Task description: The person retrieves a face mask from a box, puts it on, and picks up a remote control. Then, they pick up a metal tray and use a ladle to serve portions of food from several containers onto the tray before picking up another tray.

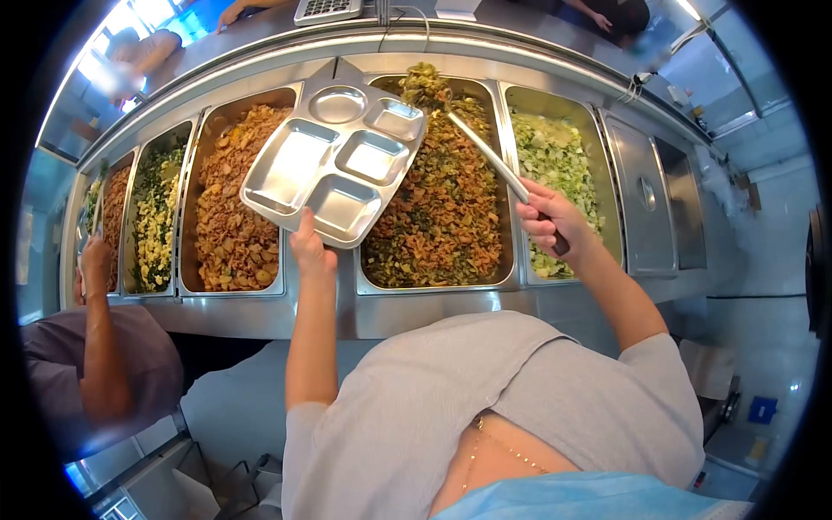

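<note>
My left hand (311, 246) grips the near edge of a metal compartment tray (331, 149), thumb on top. Its compartments look bare. The tray is tilted over the gap between two food pans and covers part of both. In my right hand (552, 218) is the handle of a serving spoon (490, 156), fingers wrapped round it. Greens (424, 85) are heaped at the spoon's far end, hiding its bowl, just beyond the tray's upper right corner. Below the spoon lies a deep pan (507, 276) of chopped greens mixed with reddish-brown bits.
Left of the tray is a pan of brown meat and potato chunks (238, 208); farther left, egg with greens (159, 208). Pale chopped cabbage (559, 156) fills a right-hand pan beside a lidded one (641, 195). A co-worker's arm (100, 329) reaches in at left. People stand beyond the counter.
</note>
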`<control>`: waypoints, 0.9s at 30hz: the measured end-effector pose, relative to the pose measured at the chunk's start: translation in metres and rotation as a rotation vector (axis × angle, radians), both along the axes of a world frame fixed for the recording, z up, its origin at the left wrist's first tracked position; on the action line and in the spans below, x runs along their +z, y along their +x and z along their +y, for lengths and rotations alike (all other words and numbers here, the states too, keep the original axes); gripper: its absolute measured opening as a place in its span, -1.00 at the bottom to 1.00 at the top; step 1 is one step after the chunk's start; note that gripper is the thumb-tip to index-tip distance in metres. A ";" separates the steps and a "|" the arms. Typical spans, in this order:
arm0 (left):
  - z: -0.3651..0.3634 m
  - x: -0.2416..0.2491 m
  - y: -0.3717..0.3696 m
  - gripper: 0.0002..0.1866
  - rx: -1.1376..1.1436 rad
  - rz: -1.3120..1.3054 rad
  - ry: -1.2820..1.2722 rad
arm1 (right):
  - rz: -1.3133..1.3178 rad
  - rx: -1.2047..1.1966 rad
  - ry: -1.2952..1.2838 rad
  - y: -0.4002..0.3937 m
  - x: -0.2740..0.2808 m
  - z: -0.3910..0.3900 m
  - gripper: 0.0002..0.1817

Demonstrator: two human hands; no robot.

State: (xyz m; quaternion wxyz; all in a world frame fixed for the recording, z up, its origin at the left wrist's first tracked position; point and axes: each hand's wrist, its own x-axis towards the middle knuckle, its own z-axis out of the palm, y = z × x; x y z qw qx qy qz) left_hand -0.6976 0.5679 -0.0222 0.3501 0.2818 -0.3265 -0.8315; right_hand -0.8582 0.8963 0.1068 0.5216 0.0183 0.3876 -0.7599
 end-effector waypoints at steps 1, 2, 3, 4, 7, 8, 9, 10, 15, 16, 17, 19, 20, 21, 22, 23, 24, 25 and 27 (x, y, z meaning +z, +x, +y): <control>0.005 -0.001 -0.005 -0.65 -0.017 -0.002 0.021 | -0.011 0.002 -0.012 0.007 0.000 0.003 -0.52; 0.010 -0.001 -0.009 -0.65 -0.035 -0.003 0.042 | 0.006 0.006 -0.003 0.012 -0.001 0.005 -0.52; 0.016 0.000 -0.012 -0.65 -0.053 -0.008 0.064 | 0.020 0.012 0.007 0.017 -0.004 0.007 -0.52; 0.022 0.003 -0.011 -0.65 -0.080 0.013 0.095 | 0.030 0.017 0.015 0.022 -0.008 0.010 -0.52; 0.033 0.007 0.000 -0.66 -0.127 0.044 0.157 | 0.206 0.044 0.156 0.031 -0.020 0.016 -0.45; 0.034 0.004 0.006 -0.66 -0.125 0.032 0.163 | 0.288 0.063 0.216 0.035 -0.022 0.018 -0.44; 0.034 0.003 0.011 -0.66 -0.122 0.021 0.168 | 0.428 0.097 0.303 0.038 -0.023 0.021 -0.40; 0.035 0.003 0.015 -0.66 -0.122 0.014 0.168 | 0.537 0.106 0.378 0.041 -0.026 0.025 -0.41; 0.045 0.004 0.028 -0.68 -0.134 0.123 0.249 | 1.584 0.071 0.738 0.039 -0.069 0.049 -0.40; 0.048 0.004 0.029 -0.68 -0.132 0.124 0.267 | 1.898 0.031 0.739 0.036 -0.072 0.053 -0.39; 0.050 0.006 0.032 -0.68 -0.127 0.119 0.281 | 1.955 0.066 0.799 0.033 -0.070 0.057 -0.38; 0.050 0.004 0.038 -0.65 -0.111 0.122 0.280 | 1.990 0.194 0.998 0.030 -0.059 0.064 -0.36; 0.051 0.003 0.041 -0.64 -0.105 0.143 0.282 | 2.002 0.254 1.094 0.028 -0.052 0.066 -0.35; 0.053 0.001 0.050 -0.63 -0.099 0.162 0.284 | 2.063 0.249 1.084 0.027 -0.047 0.068 -0.35; 0.055 0.003 0.056 -0.63 -0.095 0.179 0.285 | 2.121 0.241 1.073 0.023 -0.040 0.068 -0.35; 0.057 0.005 0.062 -0.62 -0.085 0.182 0.288 | 2.174 0.231 1.061 0.018 -0.032 0.068 -0.35; 0.058 0.010 0.069 -0.62 -0.075 0.183 0.289 | 2.245 0.251 1.042 0.012 -0.025 0.064 -0.35; 0.060 0.014 0.077 -0.61 -0.062 0.182 0.289 | 2.315 0.270 1.019 0.005 -0.018 0.058 -0.35; 0.065 0.019 0.092 -0.60 -0.012 0.177 0.279 | 2.424 0.360 0.977 -0.005 -0.006 0.048 -0.32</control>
